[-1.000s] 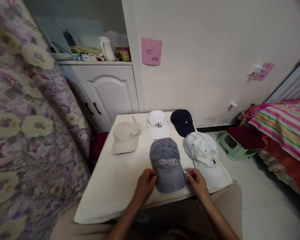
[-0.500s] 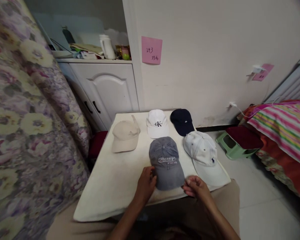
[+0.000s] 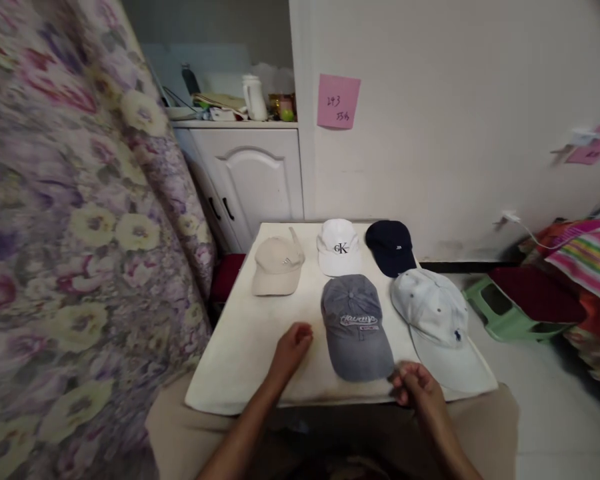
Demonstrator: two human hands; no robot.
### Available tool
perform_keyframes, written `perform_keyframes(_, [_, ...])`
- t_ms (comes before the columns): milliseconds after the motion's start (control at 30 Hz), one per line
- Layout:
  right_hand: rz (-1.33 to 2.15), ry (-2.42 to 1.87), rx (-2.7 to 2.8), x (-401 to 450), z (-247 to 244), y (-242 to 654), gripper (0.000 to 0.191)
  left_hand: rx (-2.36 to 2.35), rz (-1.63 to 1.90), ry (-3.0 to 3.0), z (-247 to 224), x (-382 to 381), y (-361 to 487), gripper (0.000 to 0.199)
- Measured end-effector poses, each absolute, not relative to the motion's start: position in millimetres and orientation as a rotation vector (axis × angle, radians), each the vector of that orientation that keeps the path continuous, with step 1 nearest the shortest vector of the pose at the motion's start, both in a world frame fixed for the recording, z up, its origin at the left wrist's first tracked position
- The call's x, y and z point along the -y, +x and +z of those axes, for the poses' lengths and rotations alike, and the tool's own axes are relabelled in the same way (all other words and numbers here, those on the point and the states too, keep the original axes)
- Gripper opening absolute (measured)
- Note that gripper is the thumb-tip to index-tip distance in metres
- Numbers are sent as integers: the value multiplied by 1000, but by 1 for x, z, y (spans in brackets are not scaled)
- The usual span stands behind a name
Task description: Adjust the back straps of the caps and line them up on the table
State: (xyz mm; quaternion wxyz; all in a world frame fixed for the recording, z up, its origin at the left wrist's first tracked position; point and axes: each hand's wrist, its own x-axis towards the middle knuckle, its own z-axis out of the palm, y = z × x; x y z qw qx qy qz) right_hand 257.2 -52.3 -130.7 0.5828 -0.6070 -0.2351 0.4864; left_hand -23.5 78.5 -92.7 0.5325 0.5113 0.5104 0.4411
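A grey baseball cap (image 3: pixel 356 327) with white lettering lies near the front of the cream-covered table (image 3: pixel 240 360), its brim toward me. My left hand (image 3: pixel 294 343) hovers left of this cap, apart from it, fingers loosely bent and holding nothing. At the brim's right corner is my right hand (image 3: pixel 417 387), its fingers curled together and slightly blurred. Whether they pinch the brim edge cannot be made out. Right of the grey cap sits a pale cap (image 3: pixel 435 310) with a small dark logo. Behind are a white cap (image 3: pixel 339 250), a navy cap (image 3: pixel 391 247) and a beige cap (image 3: pixel 279 263).
A flowered curtain (image 3: pixel 95 267) hangs at the left. Behind the table stand a white cabinet (image 3: pixel 260 173) and a wall with a pink note (image 3: pixel 339 101). A green stool (image 3: pixel 495 310) with a dark red top is on the floor at right, beside a bed (image 3: pixel 593 267).
My left hand has come away from the grey cap's left side. My right hand stays by the brim corner, fingers more curled. The view has swung left; the caps keep their places.
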Motion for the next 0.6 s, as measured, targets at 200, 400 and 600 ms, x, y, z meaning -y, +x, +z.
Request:
perform_keyframes(200, [1372, -1356, 951, 61, -128, 205, 50, -1147, 1327, 629, -96, -124, -68, 16])
perform_keyframes(400, [1570, -1250, 1262, 37, -129, 140, 35, -994, 1439, 244, -92, -179, -62, 22])
perform_keyframes(600, [1378, -1235, 1578, 11, -124, 110, 6, -878, 1517, 71, -82, -199, -57, 29])
